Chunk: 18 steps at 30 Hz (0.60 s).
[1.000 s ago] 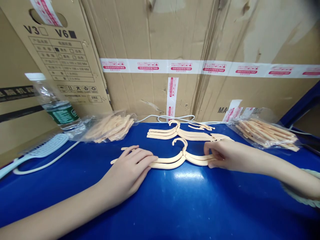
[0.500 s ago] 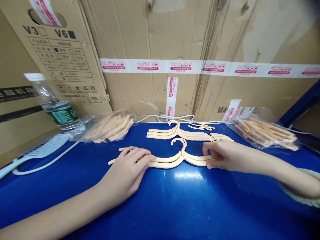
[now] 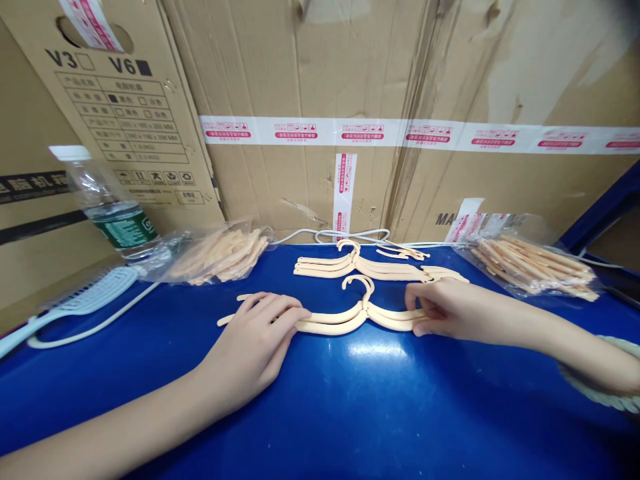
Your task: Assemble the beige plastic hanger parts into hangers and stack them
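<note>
Two cream-coloured clothes hangers [image 3: 340,325] lie side by side on the blue table, their hooks pointing away from me. My left hand [image 3: 267,337] is closed over their left arms, and the tips stick out past it. On the right arms, my right hand [image 3: 435,310] pinches between thumb and fingers, hiding their right ends. Just behind lies a stack of similar hangers [image 3: 325,268], hooks also pointing away, with its right end partly behind my right hand.
Bags of cream pieces lie at left [image 3: 220,257] and right [image 3: 535,263]. A few loose pieces [image 3: 403,252] and a white cable [image 3: 350,235] are at the back. A water bottle [image 3: 120,223] and a light-blue hairbrush [image 3: 100,293] sit left. Cardboard boxes [image 3: 280,73] stand behind.
</note>
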Motion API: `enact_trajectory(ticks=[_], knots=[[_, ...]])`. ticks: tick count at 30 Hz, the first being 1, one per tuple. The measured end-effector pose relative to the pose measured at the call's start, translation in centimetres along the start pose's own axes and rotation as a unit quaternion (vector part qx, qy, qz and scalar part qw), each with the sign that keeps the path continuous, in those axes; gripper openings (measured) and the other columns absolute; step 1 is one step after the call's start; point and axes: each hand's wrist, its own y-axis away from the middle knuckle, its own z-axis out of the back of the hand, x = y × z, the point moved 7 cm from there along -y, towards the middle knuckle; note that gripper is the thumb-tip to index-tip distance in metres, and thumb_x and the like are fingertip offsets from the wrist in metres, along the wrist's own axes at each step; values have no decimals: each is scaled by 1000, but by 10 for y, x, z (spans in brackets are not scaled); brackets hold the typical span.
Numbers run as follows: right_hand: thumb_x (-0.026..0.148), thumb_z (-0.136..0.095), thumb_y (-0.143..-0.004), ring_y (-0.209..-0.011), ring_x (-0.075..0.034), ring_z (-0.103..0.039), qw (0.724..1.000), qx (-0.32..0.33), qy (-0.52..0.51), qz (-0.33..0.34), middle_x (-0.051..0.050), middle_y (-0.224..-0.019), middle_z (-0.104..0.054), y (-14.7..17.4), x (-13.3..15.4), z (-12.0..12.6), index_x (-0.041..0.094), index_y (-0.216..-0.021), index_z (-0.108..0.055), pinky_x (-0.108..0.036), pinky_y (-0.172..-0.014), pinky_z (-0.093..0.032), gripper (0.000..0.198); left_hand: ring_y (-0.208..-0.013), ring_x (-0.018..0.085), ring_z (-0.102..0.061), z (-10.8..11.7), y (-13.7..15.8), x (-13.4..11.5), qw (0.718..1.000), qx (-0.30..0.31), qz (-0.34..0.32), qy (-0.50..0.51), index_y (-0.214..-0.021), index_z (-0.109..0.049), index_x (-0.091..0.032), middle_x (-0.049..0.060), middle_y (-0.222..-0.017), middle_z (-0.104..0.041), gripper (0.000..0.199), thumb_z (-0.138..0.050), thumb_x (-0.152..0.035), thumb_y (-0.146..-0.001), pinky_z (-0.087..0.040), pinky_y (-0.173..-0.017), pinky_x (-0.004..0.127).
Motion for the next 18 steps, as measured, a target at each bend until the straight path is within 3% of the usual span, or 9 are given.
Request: enact_trajectory(ticks=[7,13,18], knots=[[32,-65,-82,-60,-15,-50,1000,2,0,-2,3,-65,-57,1,1,1,22,-80,-55,-25,-53,-30,15,-99,23,-58,4,-3,-4,1000,-13,-14,20,-115,-59,-19,7,-110,-64,29,-44,-6,-93,-41,-89,41],[33,-64,-83,-61,-15,-50,1000,7,6,-3,4,-65,-57,2,1,0,22,-81,-54,-25,-54,-31,15,-107,21,-57,3,0,-25,985,23,-121,117,-114,-59,-17,9,-113,-64,32,-46,-1,-90,-44,-91,36],[33,-63,-83,-61,-15,-51,1000,8,2,-2,3,-65,-57,1,1,0,22,-81,-54,-25,-53,-31,14,-106,22,-57,3,4,-27,980,27,-146,132,-114,-59,-17,9,-112,-64,34,-45,0,-89,-44,-92,37]])
